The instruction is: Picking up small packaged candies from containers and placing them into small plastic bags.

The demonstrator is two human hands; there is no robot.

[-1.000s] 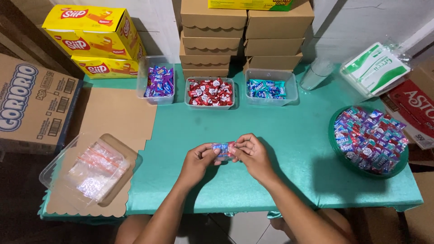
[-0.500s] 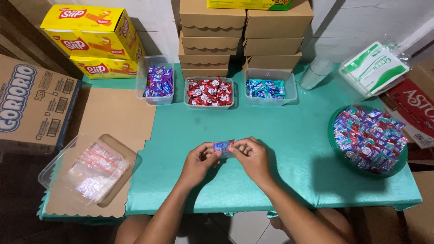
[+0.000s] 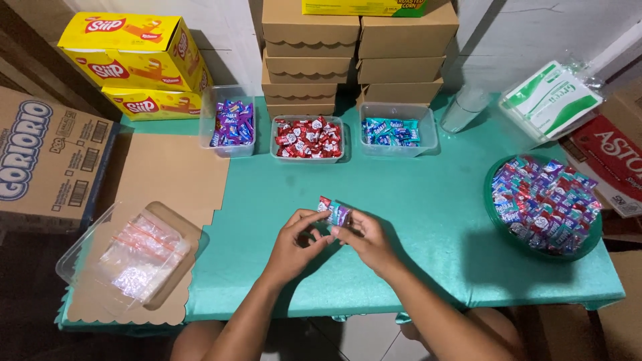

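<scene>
Head view shows the left hand (image 3: 294,235) and right hand (image 3: 364,237) together pinching a small bundle of wrapped candies (image 3: 332,210) just above the green table (image 3: 428,220), with three clear tubs of candies (image 3: 308,138) behind and a green bowl (image 3: 545,206) to the right.

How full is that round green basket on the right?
Full: the green basket is heaped with purple, red and teal wrapped candies up to its rim.
</scene>
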